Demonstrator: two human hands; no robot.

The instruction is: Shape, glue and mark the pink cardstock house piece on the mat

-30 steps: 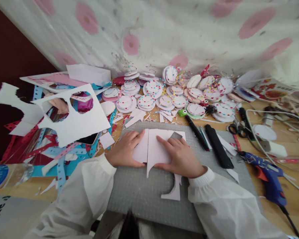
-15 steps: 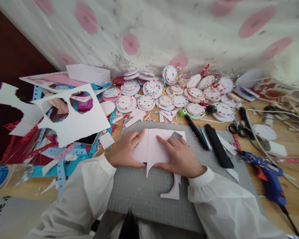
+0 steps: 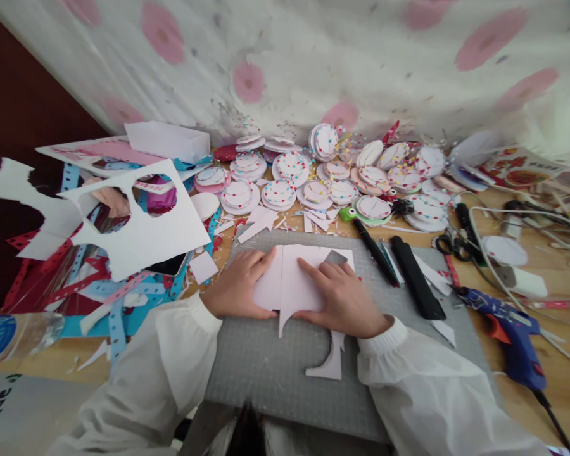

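Observation:
Two pale pink paper pieces [image 3: 289, 285] lie side by side on a grey cutting mat [image 3: 275, 373]. My left hand [image 3: 237, 285] rests on the left piece, fingers together and laid flat, thumb along its lower edge. My right hand [image 3: 344, 297] presses flat on the right piece, index finger stretched toward its middle. A curved pink offcut [image 3: 331, 364] lies on the mat just under my right wrist. Both arms wear white sleeves.
Stacks of decorated paper discs [image 3: 313, 177] crowd the back of the table. A black pen [image 3: 374, 252], a black cutter [image 3: 417, 285], scissors [image 3: 451, 246] and a blue glue gun [image 3: 513, 335] lie at right. White cut-out card [image 3: 142, 221] and coloured strips cover the left.

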